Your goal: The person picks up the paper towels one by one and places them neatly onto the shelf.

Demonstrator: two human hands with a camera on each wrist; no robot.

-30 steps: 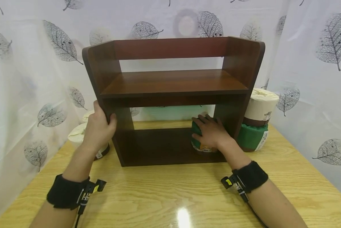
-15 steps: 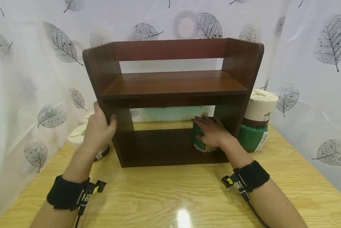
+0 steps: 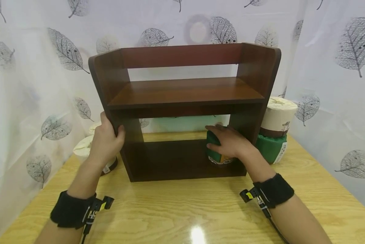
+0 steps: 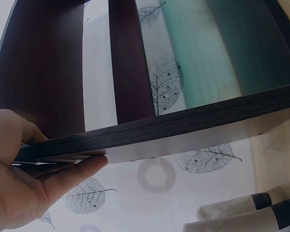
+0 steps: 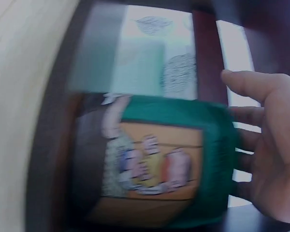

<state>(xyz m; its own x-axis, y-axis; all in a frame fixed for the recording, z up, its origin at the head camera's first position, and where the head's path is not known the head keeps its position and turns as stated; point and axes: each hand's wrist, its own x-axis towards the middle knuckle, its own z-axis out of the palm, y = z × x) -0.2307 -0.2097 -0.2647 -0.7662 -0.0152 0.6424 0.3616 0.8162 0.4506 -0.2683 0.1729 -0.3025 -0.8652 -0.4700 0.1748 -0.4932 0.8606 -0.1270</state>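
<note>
A dark brown wooden shelf [image 3: 185, 90] with two tiers stands on the table. At its left side panel, my left hand [image 3: 107, 140] grips the front edge, thumb on the inner face and fingers on the outer face, as the left wrist view also shows. On the lower tier, near the right panel, a green wrapped toilet roll [image 3: 213, 150] stands upright. My right hand [image 3: 231, 142] rests over its top. In the right wrist view, the roll [image 5: 154, 159] shows a printed picture; the fingers lie at its top end and the thumb stands away from it.
Stacked toilet rolls stand outside the right panel, a cream one [image 3: 280, 113] above a green one [image 3: 270, 147]. More cream rolls [image 3: 84, 147] stand left of the shelf, partly hidden by my left hand. The wooden table [image 3: 170, 210] meets a leaf-print curtain [image 3: 33, 95] behind.
The toilet roll has shifted slightly right towards the panel, and my right hand and forearm have moved a little with it. My left hand keeps its grip on the shelf. The head view has tilted slightly.
</note>
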